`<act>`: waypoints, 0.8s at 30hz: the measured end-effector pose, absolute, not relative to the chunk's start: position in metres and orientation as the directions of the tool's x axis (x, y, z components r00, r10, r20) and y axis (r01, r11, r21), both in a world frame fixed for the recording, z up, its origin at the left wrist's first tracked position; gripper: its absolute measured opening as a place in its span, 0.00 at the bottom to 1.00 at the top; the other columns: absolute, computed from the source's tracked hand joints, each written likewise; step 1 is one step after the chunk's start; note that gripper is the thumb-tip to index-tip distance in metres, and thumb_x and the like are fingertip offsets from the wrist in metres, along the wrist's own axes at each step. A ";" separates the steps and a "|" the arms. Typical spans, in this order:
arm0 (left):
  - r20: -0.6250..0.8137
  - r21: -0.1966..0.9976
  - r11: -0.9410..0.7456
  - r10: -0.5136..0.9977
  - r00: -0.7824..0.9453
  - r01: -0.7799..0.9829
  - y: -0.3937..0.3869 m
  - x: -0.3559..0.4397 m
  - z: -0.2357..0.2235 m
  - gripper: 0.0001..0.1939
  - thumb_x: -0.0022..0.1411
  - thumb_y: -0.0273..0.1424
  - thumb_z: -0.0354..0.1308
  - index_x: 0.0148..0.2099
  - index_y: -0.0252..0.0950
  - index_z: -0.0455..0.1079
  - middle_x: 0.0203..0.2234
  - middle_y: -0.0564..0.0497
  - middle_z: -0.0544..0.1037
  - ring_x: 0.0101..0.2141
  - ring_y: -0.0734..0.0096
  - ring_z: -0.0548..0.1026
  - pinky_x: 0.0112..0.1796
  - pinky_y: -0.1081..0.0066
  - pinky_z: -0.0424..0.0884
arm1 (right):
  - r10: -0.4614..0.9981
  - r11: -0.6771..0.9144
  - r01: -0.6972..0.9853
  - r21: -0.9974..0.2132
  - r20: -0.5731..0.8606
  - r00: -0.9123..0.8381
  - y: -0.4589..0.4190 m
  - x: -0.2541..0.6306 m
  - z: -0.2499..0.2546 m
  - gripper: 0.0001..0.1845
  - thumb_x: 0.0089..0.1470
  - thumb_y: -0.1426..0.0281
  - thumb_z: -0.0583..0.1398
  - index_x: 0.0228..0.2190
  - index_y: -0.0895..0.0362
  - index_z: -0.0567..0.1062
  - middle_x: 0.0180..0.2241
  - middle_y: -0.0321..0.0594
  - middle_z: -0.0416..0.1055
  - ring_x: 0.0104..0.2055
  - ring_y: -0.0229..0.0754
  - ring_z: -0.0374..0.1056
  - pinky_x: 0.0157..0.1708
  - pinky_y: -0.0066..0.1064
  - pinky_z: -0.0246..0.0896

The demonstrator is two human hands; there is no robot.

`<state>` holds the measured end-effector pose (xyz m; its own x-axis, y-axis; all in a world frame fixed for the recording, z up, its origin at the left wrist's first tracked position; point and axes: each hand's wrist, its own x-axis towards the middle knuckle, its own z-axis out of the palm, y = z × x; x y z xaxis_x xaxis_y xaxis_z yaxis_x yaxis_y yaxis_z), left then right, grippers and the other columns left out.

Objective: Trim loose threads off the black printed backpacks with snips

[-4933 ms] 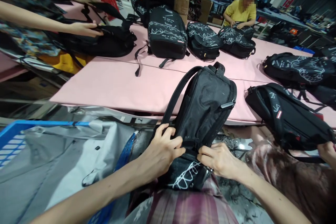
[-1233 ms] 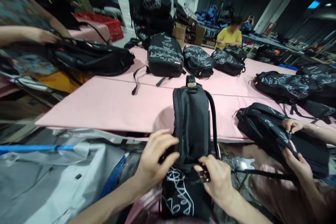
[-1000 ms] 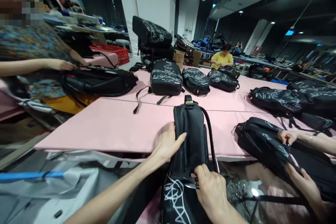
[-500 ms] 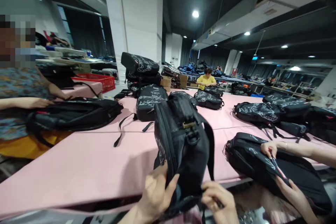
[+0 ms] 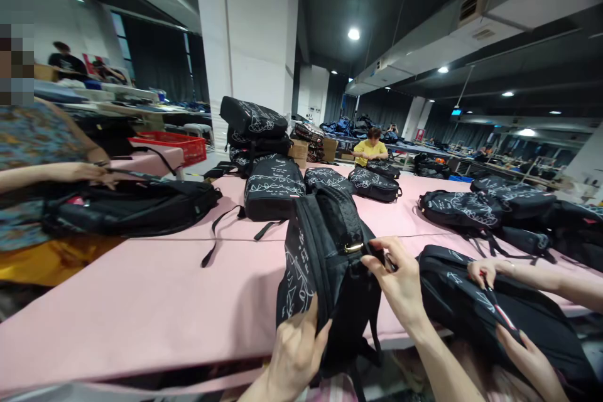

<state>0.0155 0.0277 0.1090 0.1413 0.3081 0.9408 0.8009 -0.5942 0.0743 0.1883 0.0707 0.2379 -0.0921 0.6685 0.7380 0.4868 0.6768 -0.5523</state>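
A black backpack (image 5: pixel 351 301) with white scribble print stands tilted on the near edge of the pink table, right in front of me. My left hand (image 5: pixel 299 345) is closed on its lower zipped edge, thumb on one side and fingers on the printed side. At its upper right, my right hand (image 5: pixel 398 273) pinches a dark part of the backpack beside the gold-coloured metal piece (image 5: pixel 353 248). The fingers partly hide what exactly they grip. A loose black strap hangs down at the backpack's right side.
On the pink table (image 5: pixel 179 301), printed backpacks (image 5: pixel 274 185) are stacked behind mine, with more backpacks (image 5: pixel 464 207) at right. A co-worker's hands (image 5: pixel 490 273) hold a red-and-white tool over a backpack at right. Another person (image 5: pixel 47 138) handles a backpack at left.
My right hand has risen from the backpack's lower right side to its upper part near the gold-coloured piece. The backpack has turned slightly, showing more printed side. My left hand keeps its hold.
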 end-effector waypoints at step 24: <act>0.858 0.176 -0.743 0.437 0.269 0.646 0.031 -0.097 0.120 0.13 0.61 0.31 0.49 0.47 0.40 0.69 0.24 0.52 0.78 0.22 0.71 0.75 0.24 0.76 0.72 | 0.663 0.536 0.718 -0.445 0.748 -0.031 0.145 0.198 0.281 0.08 0.50 0.66 0.55 0.24 0.56 0.70 0.27 0.39 0.71 0.30 0.42 0.65 0.32 0.31 0.56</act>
